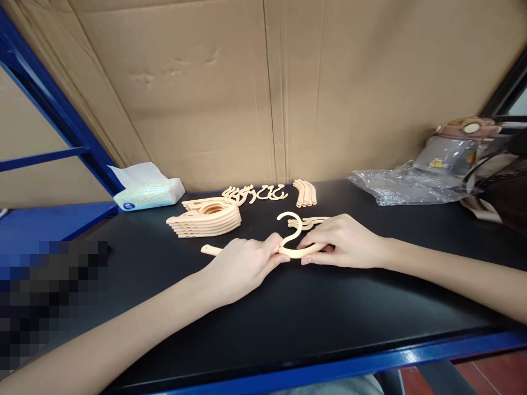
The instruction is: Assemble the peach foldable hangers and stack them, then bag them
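Note:
Between my two hands is a cream plastic hanger (293,253), its curved hook pointing up and away from me. My left hand (242,266) is closed round its left arm, thumb and finger pinching near the base of the hook; the arm's tip shows past my knuckles. My right hand (343,244) grips the other arm, fingers wrapped over it. Just behind my right hand lie a few loose hanger arms (308,221), partly hidden by it. A stack of folded cream hangers (206,219) sits beyond my left hand.
Along the cardboard wall (197,82) lie several loose hooks (269,192) and a bunch of hanger arms (305,193). A tissue pack (150,195) stands at the left. Clear plastic wrap (395,186), a drinking bottle (448,151) and a dark bag (502,189) are at the right.

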